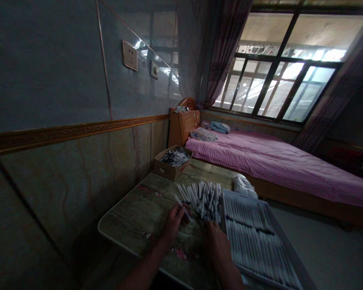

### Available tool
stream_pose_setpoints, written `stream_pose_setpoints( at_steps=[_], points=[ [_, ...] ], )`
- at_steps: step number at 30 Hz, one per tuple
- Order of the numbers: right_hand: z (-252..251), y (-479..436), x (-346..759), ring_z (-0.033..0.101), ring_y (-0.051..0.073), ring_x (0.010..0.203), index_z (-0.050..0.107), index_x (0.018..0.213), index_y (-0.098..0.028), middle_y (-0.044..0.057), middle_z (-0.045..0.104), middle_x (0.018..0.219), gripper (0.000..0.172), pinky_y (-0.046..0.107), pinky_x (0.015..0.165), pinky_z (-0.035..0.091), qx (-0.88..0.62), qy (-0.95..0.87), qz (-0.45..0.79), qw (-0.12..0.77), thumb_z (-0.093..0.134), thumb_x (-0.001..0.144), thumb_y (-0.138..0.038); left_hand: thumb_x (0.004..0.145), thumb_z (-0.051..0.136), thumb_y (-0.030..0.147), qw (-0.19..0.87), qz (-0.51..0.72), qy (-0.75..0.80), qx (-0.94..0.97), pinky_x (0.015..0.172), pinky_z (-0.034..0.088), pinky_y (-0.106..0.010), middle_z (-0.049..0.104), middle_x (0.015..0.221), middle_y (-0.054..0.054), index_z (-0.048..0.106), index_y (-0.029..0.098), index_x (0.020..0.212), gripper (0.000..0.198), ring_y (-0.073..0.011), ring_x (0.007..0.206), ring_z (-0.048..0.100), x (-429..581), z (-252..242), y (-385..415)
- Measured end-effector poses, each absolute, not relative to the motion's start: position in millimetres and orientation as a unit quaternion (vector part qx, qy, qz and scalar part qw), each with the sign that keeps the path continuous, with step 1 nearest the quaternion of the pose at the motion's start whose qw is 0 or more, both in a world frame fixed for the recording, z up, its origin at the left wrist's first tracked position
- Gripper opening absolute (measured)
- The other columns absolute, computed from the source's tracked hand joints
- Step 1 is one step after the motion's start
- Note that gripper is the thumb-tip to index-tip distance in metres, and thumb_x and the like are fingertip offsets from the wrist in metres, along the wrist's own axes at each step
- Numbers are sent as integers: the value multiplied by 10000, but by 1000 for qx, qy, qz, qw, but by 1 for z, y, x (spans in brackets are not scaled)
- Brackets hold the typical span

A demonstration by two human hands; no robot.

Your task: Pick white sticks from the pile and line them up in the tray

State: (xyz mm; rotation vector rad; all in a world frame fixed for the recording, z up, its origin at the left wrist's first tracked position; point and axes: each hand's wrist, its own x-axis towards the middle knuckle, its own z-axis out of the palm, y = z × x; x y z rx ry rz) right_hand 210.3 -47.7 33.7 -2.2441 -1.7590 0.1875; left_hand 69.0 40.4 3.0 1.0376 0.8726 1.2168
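Observation:
My left hand pinches a slim white pen-like stick, which slants up and to the left from the fingers. My right hand is closed at the near edge of a pile of similar white sticks; whatever its fingertips grip is hidden and dark. Just right of that hand lies a shallow white tray, with many white sticks laid side by side in two rows.
A cardboard box full of dark and white pieces stands at the table's far left corner. Behind the tray sits a clear plastic bag. The patterned table adjoins a tiled wall, and a bed stands beyond.

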Motion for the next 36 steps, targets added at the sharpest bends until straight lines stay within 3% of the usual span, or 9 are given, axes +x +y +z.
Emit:
stream_pose_setpoints(
  at_steps=[5,10,14,20,25,31,36],
  points=[
    [34,-47,210,716,216,904,664,1044,-190,119,720,1021,322,251,680,468,-784,-618,36,51,441,873,-32,709,675,558,615,557,377,411,536,482,-257,714,723,-19,623,171,945,457,-165,594,652,66,1,40],
    [32,-38,210,713,229,905,673,964,-183,125,738,953,156,258,719,468,-770,-635,35,49,593,837,-141,724,664,550,636,563,372,374,524,532,-289,720,718,-22,568,190,954,438,-206,621,708,66,-1,40],
    [33,-35,212,714,234,913,686,906,-181,130,745,942,123,262,731,465,-762,-644,37,50,612,818,-136,730,660,527,632,568,370,374,545,562,-321,717,731,-23,546,197,962,419,-219,635,714,67,-4,43],
    [43,-44,217,728,241,867,671,971,-174,129,755,920,187,249,634,432,-786,-616,33,48,538,854,-113,780,587,480,511,584,413,476,599,570,-330,716,893,-80,609,191,949,336,-251,813,703,71,-16,47],
    [51,-59,217,711,192,749,628,954,-206,45,740,828,172,223,589,399,-749,-621,57,222,475,881,-174,870,491,300,340,573,435,605,910,524,-403,735,993,-77,677,216,967,225,-238,978,677,70,-21,45],
    [55,-75,212,689,195,675,653,872,-226,31,717,749,275,246,597,476,-666,-598,116,431,418,895,-367,866,465,165,255,554,440,659,946,502,-424,724,1034,-67,698,236,1036,298,-235,1017,654,66,-20,43],
    [54,-79,213,701,204,707,658,896,-224,55,733,806,295,267,639,513,-649,-579,85,487,422,893,-402,869,471,141,241,548,438,670,931,505,-420,714,1012,-56,694,244,1013,285,-230,998,648,67,-20,43]
  ],
)
